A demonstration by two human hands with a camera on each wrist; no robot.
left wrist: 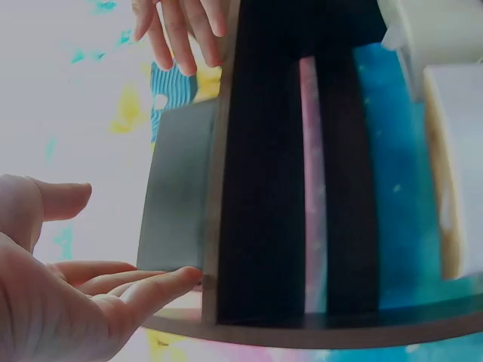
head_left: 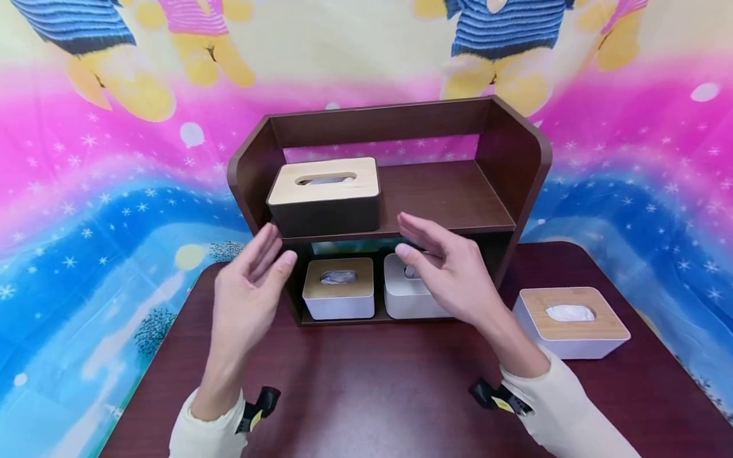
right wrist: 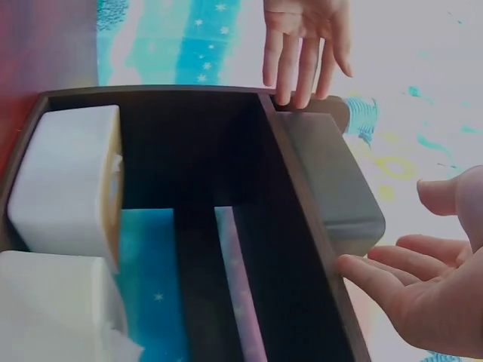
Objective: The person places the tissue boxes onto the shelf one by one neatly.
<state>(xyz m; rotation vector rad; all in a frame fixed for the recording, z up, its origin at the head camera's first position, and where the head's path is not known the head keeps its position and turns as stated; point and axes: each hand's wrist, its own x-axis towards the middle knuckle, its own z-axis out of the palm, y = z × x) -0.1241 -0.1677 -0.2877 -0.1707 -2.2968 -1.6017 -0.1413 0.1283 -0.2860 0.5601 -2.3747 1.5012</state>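
A dark tissue box [head_left: 332,217] with a pale wooden lid stands at the left end of the upper shelf of a brown two-tier rack [head_left: 441,187]. My left hand [head_left: 245,299] is beside its left end, thumb apart from nearly straight fingers. In the left wrist view those fingertips [left wrist: 185,277] lie at the box's edge; whether they touch it I cannot tell. To the right of the box is my right hand [head_left: 458,273], fingers extended and palm facing inward. It holds nothing, and neither does the left. My right hand partly hides a white tissue box [head_left: 409,305] on the lower shelf.
Beside that one on the lower shelf is a white tissue box [head_left: 339,308] with a wooden lid. Another wooden-lidded white tissue box [head_left: 578,346] sits on the dark red table [head_left: 372,394], right of the rack. A patterned cloth [head_left: 114,210] hangs behind.
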